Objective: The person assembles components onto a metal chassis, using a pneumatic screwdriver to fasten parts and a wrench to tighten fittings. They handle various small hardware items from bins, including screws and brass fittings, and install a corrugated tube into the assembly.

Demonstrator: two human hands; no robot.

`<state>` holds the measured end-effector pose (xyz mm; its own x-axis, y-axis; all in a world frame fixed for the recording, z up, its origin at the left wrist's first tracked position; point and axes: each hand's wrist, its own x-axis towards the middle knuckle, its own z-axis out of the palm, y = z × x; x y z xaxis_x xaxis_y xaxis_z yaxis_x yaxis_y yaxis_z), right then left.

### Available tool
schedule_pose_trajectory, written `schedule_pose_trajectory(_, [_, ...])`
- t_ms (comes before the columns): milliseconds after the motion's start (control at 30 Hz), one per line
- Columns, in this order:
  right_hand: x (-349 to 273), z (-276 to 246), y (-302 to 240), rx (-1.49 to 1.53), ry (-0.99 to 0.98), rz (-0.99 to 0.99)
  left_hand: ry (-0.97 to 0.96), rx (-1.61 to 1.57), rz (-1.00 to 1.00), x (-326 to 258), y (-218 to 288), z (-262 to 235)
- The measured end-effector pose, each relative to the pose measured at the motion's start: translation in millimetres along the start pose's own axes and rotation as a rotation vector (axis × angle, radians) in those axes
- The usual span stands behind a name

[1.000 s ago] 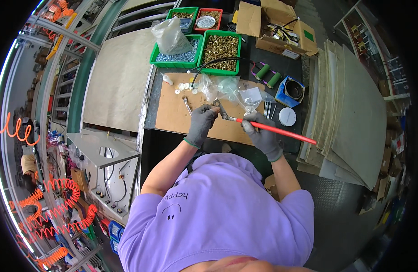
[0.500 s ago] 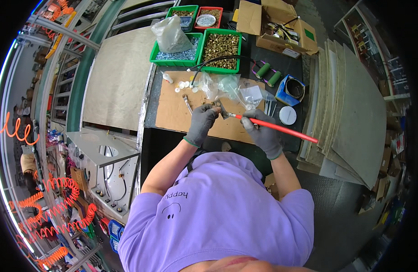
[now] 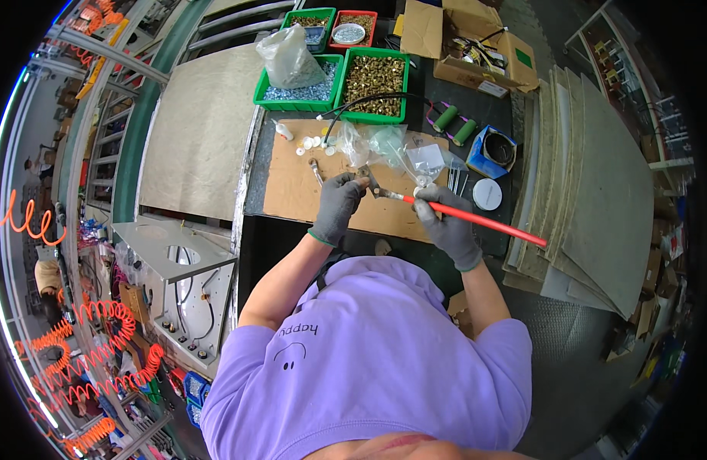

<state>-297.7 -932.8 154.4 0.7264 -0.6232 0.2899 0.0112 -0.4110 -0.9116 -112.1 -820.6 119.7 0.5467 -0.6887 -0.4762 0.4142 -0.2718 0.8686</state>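
Observation:
My left hand (image 3: 338, 207), in a grey glove, pinches a small metal part (image 3: 363, 174) over the cardboard sheet. Right beside its fingertips is a dark flat metal piece (image 3: 372, 182); whether the two are joined I cannot tell. My right hand (image 3: 450, 232), gloved alike, is closed round a long red rod (image 3: 491, 224) that slants down to the right. The rod's metal end (image 3: 387, 195) points at my left fingertips. A small white round piece (image 3: 421, 184) shows by my right fingertips; held or lying there, I cannot tell. A bent metal fitting (image 3: 316, 170) lies left of my left hand.
The cardboard sheet (image 3: 284, 188) bears white discs (image 3: 315, 142), a small white bottle (image 3: 283, 132) and clear plastic bags (image 3: 388, 142). Behind stand green bins of brass fittings (image 3: 375, 83) and screws (image 3: 303, 93). Right are a blue box (image 3: 491, 150), white lid (image 3: 487, 195) and stacked boards (image 3: 591, 184).
The red rod has shifted slightly right and down with my right hand, its metal end drawing away from my left fingertips. My left hand has moved a little to the left.

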Motion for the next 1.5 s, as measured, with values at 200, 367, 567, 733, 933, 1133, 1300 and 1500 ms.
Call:
schedule_pose_trajectory(200, [4.3,2.3,-4.1,0.003,-0.08,-0.022,0.001,0.012,-0.024,-1.1,-1.4,1.1])
schedule_pose_trajectory(367, [6.9,4.1,-9.6,0.013,-0.039,0.017,-0.001,0.001,-0.02,-1.4,-5.3,-1.3])
schedule_pose_trajectory(567, [-1.7,1.0,-0.4,0.033,-0.087,0.029,0.013,0.01,-0.018,-3.2,-5.7,-3.4])
schedule_pose_trajectory(733, [-4.0,-1.0,3.0,0.005,-0.036,-0.014,-0.022,-0.045,-0.017,-4.1,-3.2,-1.1])
schedule_pose_trajectory(933, [-8.0,-3.1,0.4,0.053,-0.019,0.002,-0.023,-0.04,-0.033,-3.8,-7.0,-1.8])
schedule_pose_trajectory(1133, [-8.3,-20.6,3.7,0.085,0.059,0.152,-0.095,-0.024,-0.028,-8.5,-2.5,-2.9])
schedule_pose_trajectory(1300, [1.7,-43.8,7.2,0.159,0.297,0.157,-0.111,0.034,-0.054,-15.2,3.6,4.7])
schedule_pose_trajectory(1500, [13.2,-116.7,82.2,-0.232,0.631,0.114,-0.148,-0.025,-0.072,-18.5,1.9,9.2])
